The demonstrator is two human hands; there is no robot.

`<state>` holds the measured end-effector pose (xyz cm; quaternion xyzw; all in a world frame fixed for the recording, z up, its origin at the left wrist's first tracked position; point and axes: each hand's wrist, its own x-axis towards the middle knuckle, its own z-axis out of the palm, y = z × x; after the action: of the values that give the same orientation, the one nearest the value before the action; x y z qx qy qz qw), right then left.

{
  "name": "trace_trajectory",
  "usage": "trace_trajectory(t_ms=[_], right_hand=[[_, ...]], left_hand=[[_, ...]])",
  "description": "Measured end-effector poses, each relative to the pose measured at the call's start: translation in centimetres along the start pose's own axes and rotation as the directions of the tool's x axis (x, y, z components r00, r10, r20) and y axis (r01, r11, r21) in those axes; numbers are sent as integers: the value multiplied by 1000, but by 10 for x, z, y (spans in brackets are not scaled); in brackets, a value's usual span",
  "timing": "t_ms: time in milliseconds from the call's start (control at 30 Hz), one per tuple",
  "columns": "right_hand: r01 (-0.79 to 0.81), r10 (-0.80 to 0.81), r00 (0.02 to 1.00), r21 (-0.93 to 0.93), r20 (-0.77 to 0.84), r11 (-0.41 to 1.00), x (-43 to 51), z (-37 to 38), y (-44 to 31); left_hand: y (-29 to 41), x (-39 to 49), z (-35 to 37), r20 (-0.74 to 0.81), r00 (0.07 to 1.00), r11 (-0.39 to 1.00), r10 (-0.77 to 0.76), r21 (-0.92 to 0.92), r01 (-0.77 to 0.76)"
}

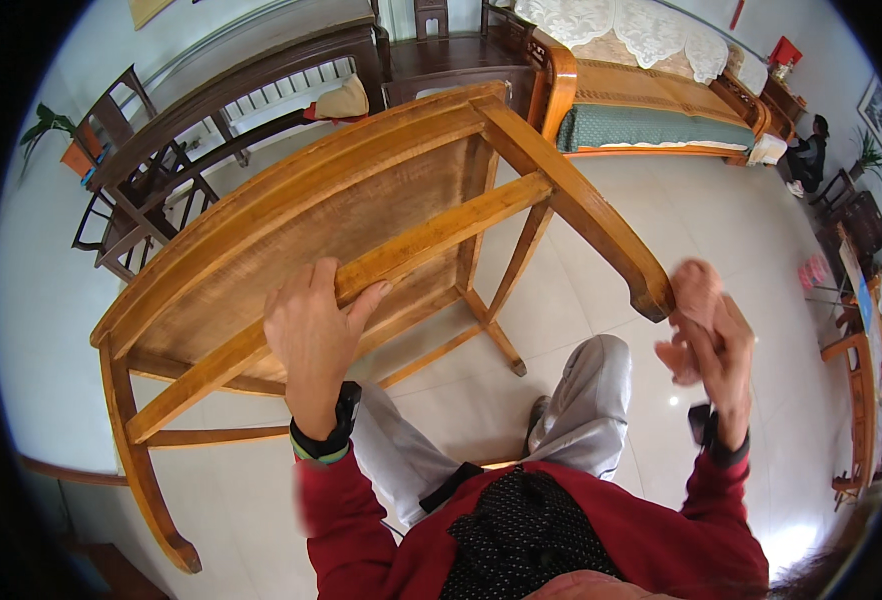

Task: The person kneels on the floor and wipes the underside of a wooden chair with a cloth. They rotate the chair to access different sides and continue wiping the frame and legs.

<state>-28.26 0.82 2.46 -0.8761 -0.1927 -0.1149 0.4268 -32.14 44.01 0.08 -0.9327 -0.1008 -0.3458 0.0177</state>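
Observation:
A wooden table [381,180] is tipped on its side, its unfinished underside towards me. My left hand [309,322] is closed around the wooden stretcher [441,229] that joins two of its legs, thumb on the near side. Beside the curved foot of the upper right leg [598,217], my right hand [718,345] grips a crumpled pinkish wad [696,289], perhaps cloth. Blur hides its exact material, and the wad appears to touch the foot's outer side. Another leg [140,480] reaches down at the left.
A dark wooden long table [261,60] with chairs stands behind at the left. Further back is a wooden sofa [658,135] with cushions. A seated person [810,157] is at the far right. Tiled floor [711,217] surrounds the tipped table; a wooden chair [857,405] stands right.

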Motion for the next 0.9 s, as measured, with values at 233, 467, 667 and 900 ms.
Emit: trace_trajectory(t_ms=[233, 467, 667, 900], right_hand=[[-169, 245, 969, 647, -29, 743, -58, 102, -10], [36, 96, 985, 711, -145, 702, 19, 160, -10], [-40, 252, 937, 640, -244, 767, 68, 184, 7], [114, 219, 938, 837, -268, 534, 115, 229, 12]], left_hand=[[-3, -1, 2, 37, 999, 998, -10, -64, 13], [-3, -3, 2, 44, 999, 1000, -3, -30, 4], [-5, -2, 7, -60, 996, 998, 60, -2, -61], [-6, -2, 9, -40, 998, 999, 48, 9, -47]])
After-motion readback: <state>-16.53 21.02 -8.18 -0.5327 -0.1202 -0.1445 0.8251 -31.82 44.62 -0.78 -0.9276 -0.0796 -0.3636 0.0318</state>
